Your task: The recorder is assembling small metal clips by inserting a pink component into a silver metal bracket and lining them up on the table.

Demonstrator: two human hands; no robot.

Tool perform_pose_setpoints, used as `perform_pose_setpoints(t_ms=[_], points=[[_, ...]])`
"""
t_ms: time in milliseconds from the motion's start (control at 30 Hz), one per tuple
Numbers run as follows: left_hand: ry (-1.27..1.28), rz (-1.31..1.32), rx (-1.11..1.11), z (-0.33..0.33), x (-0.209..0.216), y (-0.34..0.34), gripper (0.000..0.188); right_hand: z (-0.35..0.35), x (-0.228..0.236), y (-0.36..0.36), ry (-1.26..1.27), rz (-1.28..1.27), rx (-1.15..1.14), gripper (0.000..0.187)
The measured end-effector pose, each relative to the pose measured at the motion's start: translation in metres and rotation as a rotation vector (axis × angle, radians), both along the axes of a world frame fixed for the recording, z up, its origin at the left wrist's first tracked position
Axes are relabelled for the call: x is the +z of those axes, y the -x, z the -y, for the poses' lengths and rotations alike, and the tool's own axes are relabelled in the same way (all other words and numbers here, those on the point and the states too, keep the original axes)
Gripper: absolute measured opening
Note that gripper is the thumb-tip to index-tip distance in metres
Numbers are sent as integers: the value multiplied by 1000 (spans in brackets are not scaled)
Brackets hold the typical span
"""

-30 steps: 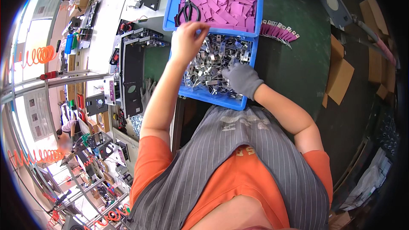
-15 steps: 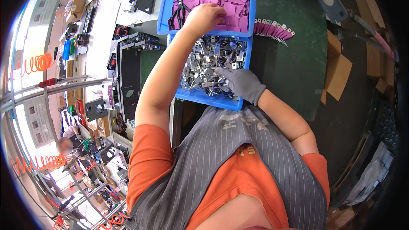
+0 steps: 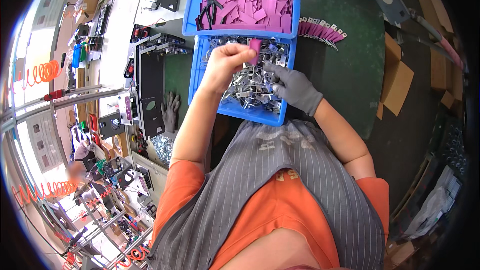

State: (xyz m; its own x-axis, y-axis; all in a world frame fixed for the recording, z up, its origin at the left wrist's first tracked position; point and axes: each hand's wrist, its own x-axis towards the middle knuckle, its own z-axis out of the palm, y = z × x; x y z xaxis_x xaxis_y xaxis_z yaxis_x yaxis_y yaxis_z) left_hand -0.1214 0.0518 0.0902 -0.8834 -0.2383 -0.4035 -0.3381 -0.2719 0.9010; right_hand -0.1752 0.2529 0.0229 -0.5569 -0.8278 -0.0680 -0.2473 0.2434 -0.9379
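Observation:
My bare left hand (image 3: pixel 229 64) pinches a small flat pink sleeve (image 3: pixel 255 51) between thumb and fingertips. It is held above a blue bin (image 3: pixel 197 75) full of small silvery metal brackets (image 3: pixel 245 95). Close by on the right, my right hand (image 3: pixel 296 89), in a grey glove, is bent over the same brackets. Its index finger and thumb curl toward each other, and whatever is at their tips cannot be made out against the metal. Behind stands a second blue bin (image 3: pixel 190 7) heaped with pink sleeves (image 3: pixel 250 5); black-handled pliers (image 3: pixel 210 10) rest at its left side.
A fanned row of metal pieces with pink sleeves (image 3: pixel 322 32) lies on the dark green table (image 3: pixel 340 80), right of the bins. Left of my arm lie a grey glove (image 3: pixel 171 112) and a black metal panel (image 3: pixel 149 90). Cardboard (image 3: pixel 397 85) stands beyond the table's right edge.
My left hand has come back from the pink sleeves with one in its fingertips and now hangs over the brackets. My right hand has shifted slightly right.

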Motion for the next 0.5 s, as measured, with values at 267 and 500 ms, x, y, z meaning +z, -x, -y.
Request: perform_pose_setpoints(t_ms=[267,500], points=[[173,-85,38,-12,-13,-42,13,-42,62,11,509,507,-20,26],[430,-137,-44,-28,-12,-44,11,-59,84,12,741,746,-23,22]])
